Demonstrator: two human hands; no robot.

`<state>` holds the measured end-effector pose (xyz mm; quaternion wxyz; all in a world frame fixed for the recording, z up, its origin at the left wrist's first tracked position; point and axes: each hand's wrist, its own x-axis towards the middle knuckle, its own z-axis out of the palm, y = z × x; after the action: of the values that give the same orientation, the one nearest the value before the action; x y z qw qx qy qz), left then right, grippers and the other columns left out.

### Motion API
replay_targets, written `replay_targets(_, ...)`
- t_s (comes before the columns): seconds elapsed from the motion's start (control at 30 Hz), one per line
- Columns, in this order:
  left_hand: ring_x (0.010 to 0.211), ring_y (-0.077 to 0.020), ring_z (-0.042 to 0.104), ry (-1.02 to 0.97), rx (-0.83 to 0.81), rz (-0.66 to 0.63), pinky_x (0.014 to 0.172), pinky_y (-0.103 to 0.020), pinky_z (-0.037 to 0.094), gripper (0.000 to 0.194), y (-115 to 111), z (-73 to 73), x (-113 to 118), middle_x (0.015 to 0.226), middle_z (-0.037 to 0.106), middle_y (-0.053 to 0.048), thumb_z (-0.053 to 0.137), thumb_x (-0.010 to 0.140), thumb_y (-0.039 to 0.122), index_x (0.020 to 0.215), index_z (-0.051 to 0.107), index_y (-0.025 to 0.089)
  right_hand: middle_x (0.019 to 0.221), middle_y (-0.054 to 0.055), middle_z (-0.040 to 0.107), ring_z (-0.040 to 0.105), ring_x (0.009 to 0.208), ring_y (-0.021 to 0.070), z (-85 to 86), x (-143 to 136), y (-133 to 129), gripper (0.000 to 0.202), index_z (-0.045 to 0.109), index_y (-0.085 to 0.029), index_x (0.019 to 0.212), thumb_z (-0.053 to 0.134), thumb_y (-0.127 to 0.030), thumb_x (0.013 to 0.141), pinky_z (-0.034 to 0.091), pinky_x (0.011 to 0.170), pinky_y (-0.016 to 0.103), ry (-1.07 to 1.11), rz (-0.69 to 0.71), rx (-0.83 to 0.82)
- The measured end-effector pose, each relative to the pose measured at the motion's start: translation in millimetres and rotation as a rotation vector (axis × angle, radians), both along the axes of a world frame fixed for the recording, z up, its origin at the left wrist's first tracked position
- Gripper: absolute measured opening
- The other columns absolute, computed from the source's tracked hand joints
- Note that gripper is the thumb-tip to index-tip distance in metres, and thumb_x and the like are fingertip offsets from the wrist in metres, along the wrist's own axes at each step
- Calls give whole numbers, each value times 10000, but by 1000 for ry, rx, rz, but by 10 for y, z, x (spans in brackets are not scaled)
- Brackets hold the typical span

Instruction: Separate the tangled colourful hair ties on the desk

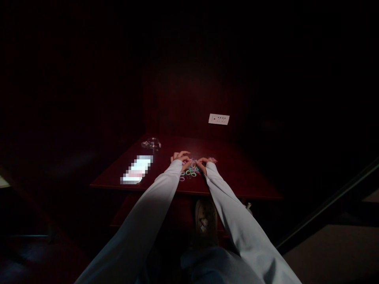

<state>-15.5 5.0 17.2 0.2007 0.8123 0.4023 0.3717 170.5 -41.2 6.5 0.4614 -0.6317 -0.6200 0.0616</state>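
Several small coloured rings (188, 172), green, purple and pink, lie in a loose pile near the front edge of the dark red table (237, 177). Over the pile's left side is my left hand (181, 157), its thumb and forefinger bent together at the rings. My right hand (203, 162) meets it from the right, fingers pinched at the pile's upper part. The fingertips of both hands nearly touch. What lies between them is too small and dim to make out. More pink pieces (213, 159) lie just beyond my right hand.
A bright, pixelated phone-like screen (137, 169) lies on the table's left side. Behind it stands a small clear container (153, 142). A white socket plate (218, 119) is on the back panel. Below the table's front edge a shoe (206, 217) shows.
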Motion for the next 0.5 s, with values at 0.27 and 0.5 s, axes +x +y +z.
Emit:
replay_targets(0.27, 1260, -252, 478, -37, 12, 55, 1045, -431, 345, 100, -27, 12, -16, 1418, 674, 53, 652, 939, 267, 863, 717, 275, 843, 61, 700, 543, 923, 248, 91, 105, -98, 404, 729, -232, 833, 547, -574, 949, 344, 928, 386, 82, -350, 7)
replay_targets(0.5, 1227, -252, 489, 2, 22, 91, 1057, -438, 340, 77, 22, -5, -10, 1358, 703, 51, 653, 922, 267, 865, 702, 280, 907, 112, 709, 507, 1041, 319, 55, 419, -62, 361, 716, -210, 835, 508, -470, 973, 286, 922, 442, 40, -671, -116)
